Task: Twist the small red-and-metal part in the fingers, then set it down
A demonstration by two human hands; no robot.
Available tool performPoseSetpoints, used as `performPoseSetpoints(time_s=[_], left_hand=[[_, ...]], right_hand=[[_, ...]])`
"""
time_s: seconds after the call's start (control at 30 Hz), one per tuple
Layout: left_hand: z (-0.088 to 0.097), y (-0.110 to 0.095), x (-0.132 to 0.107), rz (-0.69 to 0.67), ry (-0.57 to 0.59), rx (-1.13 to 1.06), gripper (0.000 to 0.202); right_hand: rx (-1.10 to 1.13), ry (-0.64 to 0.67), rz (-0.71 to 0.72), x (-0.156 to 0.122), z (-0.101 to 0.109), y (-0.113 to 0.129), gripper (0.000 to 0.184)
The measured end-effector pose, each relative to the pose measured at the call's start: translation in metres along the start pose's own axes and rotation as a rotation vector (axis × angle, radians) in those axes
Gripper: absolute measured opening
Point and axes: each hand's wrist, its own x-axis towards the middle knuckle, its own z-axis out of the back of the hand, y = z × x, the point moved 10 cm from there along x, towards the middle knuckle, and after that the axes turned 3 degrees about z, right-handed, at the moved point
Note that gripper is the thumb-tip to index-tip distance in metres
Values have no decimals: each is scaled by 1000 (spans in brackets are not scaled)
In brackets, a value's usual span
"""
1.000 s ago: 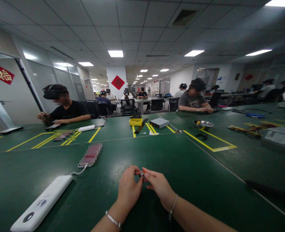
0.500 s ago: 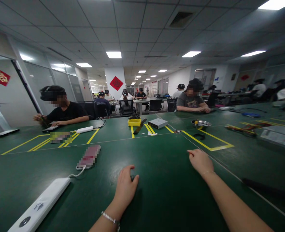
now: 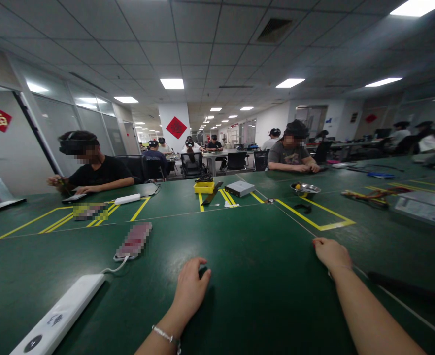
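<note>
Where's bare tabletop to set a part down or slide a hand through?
Main patch: green tabletop between left hand and right hand, up toward the silver box. Smaller: between phone and left hand. Crowded: far middle, yellow tray near that box; far right, wires beside the gray casing.

A yellow tray [image 3: 204,188] is sitting on the green table [image 3: 247,276], with dark cables [image 3: 204,177] heaping above its rim; just right of the tray, a dark strip [image 3: 212,194] is lying aslant, with a grey box [image 3: 239,188] resting past it; well right of the tray, a metal bowl [image 3: 313,189] is standing; nearer than the tray and to its left, a phone [image 3: 134,240] is lying, a white cord [image 3: 118,268] joining it to a long white device [image 3: 60,313]; far left of the tray, a person in black [image 3: 104,173] is sitting.
</note>
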Motion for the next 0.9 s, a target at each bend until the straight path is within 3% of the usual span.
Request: performPoseSetpoints(time_s=[0.37,0.5,0.6,0.67,0.77,0.83,0.9], left_hand=[[-1,-3,0,-20,0,16,26],[-1,-5,0,-31,-1,18,26],[-1,-6,-1,-27,5,18,26],[-1,-7,-1,-24,4,19,25],[-2,-7,-1,-31,5,25,25],[-3,-9,0,-51,17,29,26],[-5,-11,0,-72,39,31,27]], right_hand=[[104,-45,-190,8,-5,-42,37],[142,-26,-232,8,-6,-48,38],[111,-82,-211,4,5,-39,37],[39,-177,-103,-1,20,-14,38],[-5,-304,216,-20,34,57,36],[42,-276,447,-44,28,112,34],[118,-162,634,-75,12,162,34]])
